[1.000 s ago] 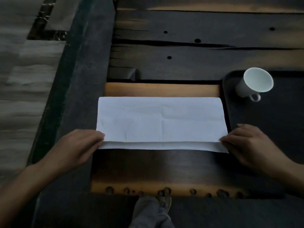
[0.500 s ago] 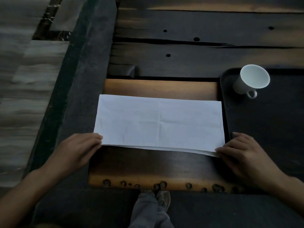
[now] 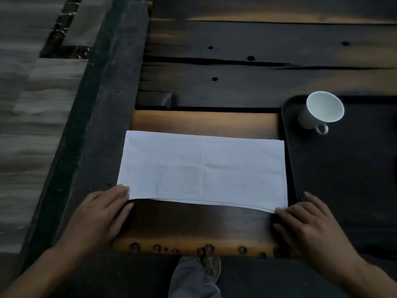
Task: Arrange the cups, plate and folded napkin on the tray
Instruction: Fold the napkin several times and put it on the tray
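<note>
Pinching creased white napkin (image 3: pixel 203 168) corners, both hands; glossy cup (image 3: pixel 321 112) on tray (image 3: pixel 343 179).

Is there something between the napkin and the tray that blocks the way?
Nothing visible does. The napkin lies right beside the tray, whose near part is bare; the only cup stands at its far corner. Both hands, left hand and right hand, already touch the napkin.

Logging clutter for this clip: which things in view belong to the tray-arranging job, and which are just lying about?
Belongs to the job:
white napkin, folded, on the table
white cup on the tray
dark tray
left hand and right hand, at the napkin's near corners

Just there:
wooden table
person's shoe below
</note>
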Demonstrator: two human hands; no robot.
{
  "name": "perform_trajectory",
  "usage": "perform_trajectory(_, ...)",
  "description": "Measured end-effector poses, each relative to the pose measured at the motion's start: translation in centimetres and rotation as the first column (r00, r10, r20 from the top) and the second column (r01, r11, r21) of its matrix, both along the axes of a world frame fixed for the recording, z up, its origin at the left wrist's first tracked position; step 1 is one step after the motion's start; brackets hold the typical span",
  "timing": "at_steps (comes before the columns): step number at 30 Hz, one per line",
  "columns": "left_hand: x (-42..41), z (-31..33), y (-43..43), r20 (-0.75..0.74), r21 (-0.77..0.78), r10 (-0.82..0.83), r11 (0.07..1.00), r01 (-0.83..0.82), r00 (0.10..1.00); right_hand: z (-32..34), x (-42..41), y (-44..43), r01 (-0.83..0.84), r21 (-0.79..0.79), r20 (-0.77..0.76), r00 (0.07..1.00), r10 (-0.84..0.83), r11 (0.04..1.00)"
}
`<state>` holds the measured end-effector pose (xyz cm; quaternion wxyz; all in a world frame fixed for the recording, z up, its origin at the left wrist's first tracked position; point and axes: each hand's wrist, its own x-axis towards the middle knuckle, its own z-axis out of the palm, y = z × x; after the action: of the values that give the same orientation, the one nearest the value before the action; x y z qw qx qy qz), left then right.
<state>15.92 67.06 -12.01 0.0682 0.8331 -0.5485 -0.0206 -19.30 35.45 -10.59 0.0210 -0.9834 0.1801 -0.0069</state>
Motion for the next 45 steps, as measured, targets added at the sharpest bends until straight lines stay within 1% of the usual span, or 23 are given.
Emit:
perform_trajectory(2, -1.0, -0.1, -0.4, -0.056, -0.038, 0.098, 0.994, -0.100, 0.994, 0.0, -0.1, 1.3, 0.132, 0.030, 0.039, 0.990, -0.133, 0.991)
perform_trajectory(4, -2.0, 0.1, -2.5, -0.141, -0.127, 0.147, 0.978, -0.165, 0.979, 0.0, 1.6, 2.4, 0.236, 0.131, 0.139, 0.957, -0.253, 0.963)
perform_trajectory(5, -2.6, 0.2, -4.2, -0.183, -0.169, 0.136, 0.971, -0.167, 0.974, 0.0, 3.4, 3.0, 0.243, 0.196, 0.175, 0.945, -0.277, 0.950)
perform_trajectory(7, -3.9, 0.1, -8.7, -0.198, -0.209, 0.060, 0.973, -0.102, 0.978, -0.1, 8.1, 4.2, 0.210, 0.344, 0.219, 0.930, -0.295, 0.915)
perform_trajectory(8, -4.6, -0.2, -11.2, -0.193, -0.170, 0.023, 0.984, -0.056, 0.981, -0.1, 10.8, 4.7, 0.193, 0.422, 0.214, 0.928, -0.304, 0.886)
perform_trajectory(10, -5.6, -1.1, -15.6, -0.192, 0.016, -0.019, 1.000, 0.022, 0.981, -0.8, 16.0, 5.5, 0.176, 0.544, 0.142, 0.944, -0.297, 0.821)
perform_trajectory(12, -5.6, -2.4, -18.1, -0.160, 0.210, -0.022, 0.976, 0.055, 0.987, -2.3, 19.6, 5.3, 0.171, 0.591, 0.080, 0.960, -0.268, 0.789)
perform_trajectory(13, -5.1, -3.1, -18.6, -0.125, 0.262, -0.017, 0.964, 0.049, 0.992, -3.1, 20.6, 4.9, 0.182, 0.580, 0.052, 0.964, -0.260, 0.794)
perform_trajectory(14, -4.5, -3.7, -18.6, -0.095, 0.282, -0.006, 0.959, 0.033, 0.995, -3.8, 21.1, 4.5, 0.201, 0.537, 0.015, 0.969, -0.247, 0.819)
perform_trajectory(17, -2.2, -4.1, -17.5, -0.051, 0.257, 0.023, 0.966, -0.009, 0.998, -5.4, 20.5, 3.6, 0.219, 0.322, -0.075, 0.976, -0.205, 0.921)
perform_trajectory(18, -1.7, -4.2, -16.9, -0.046, 0.242, 0.040, 0.970, -0.028, 0.998, -5.7, 19.8, 3.3, 0.237, 0.273, -0.092, 0.971, -0.220, 0.932)
perform_trajectory(20, -0.7, -4.5, -15.5, -0.059, 0.199, 0.102, 0.976, -0.088, 0.993, -6.0, 18.1, 2.5, 0.321, 0.218, -0.117, 0.946, -0.302, 0.922)
perform_trajectory(23, 0.7, -4.9, -13.6, -0.063, 0.156, 0.168, 0.975, -0.156, 0.984, -5.9, 15.8, 1.1, 0.444, 0.189, -0.150, 0.895, -0.421, 0.876)
perform_trajectory(27, 2.8, -5.7, -11.4, -0.041, 0.142, 0.227, 0.965, -0.219, 0.973, -5.3, 14.2, 0.3, 0.534, 0.170, -0.180, 0.843, -0.507, 0.828)
perform_trajectory(30, 4.1, -6.2, -10.1, -0.078, 0.124, 0.321, 0.943, -0.310, 0.944, -4.9, 13.9, 0.1, 0.554, 0.177, -0.186, 0.830, -0.525, 0.813)
perform_trajectory(33, 4.3, -6.4, -9.9, -0.070, 0.137, 0.327, 0.939, -0.316, 0.942, -4.7, 14.0, 0.2, 0.551, 0.176, -0.199, 0.832, -0.518, 0.816)
perform_trajectory(35, 4.1, -5.8, -10.3, -0.032, 0.173, 0.343, 0.927, -0.333, 0.939, -4.4, 13.9, 0.0, 0.568, 0.184, -0.219, 0.819, -0.529, 0.803)
perform_trajectory(37, 3.0, -5.1, -11.0, 0.026, 0.177, 0.372, 0.912, -0.371, 0.928, -4.0, 14.2, 0.2, 0.575, 0.207, -0.228, 0.815, -0.533, 0.791)
perform_trajectory(39, 0.2, -4.3, -12.7, 0.010, 0.120, 0.321, 0.940, -0.320, 0.947, -3.8, 15.8, 1.1, 0.508, 0.238, -0.169, 0.861, -0.480, 0.827)
perform_trajectory(41, -3.2, -4.1, -15.7, -0.077, 0.095, 0.194, 0.978, -0.187, 0.978, -4.0, 18.2, 2.5, 0.401, 0.285, -0.111, 0.916, -0.386, 0.870)
perform_trajectory(43, -5.6, -4.3, -17.9, -0.092, 0.162, 0.103, 0.983, -0.087, 0.990, -4.6, 19.6, 3.4, 0.328, 0.280, -0.124, 0.944, -0.305, 0.902)
perform_trajectory(45, -5.0, -4.7, -17.8, -0.068, 0.204, 0.115, 0.974, -0.099, 0.991, -5.1, 18.9, 2.5, 0.316, 0.228, -0.143, 0.946, -0.289, 0.921)
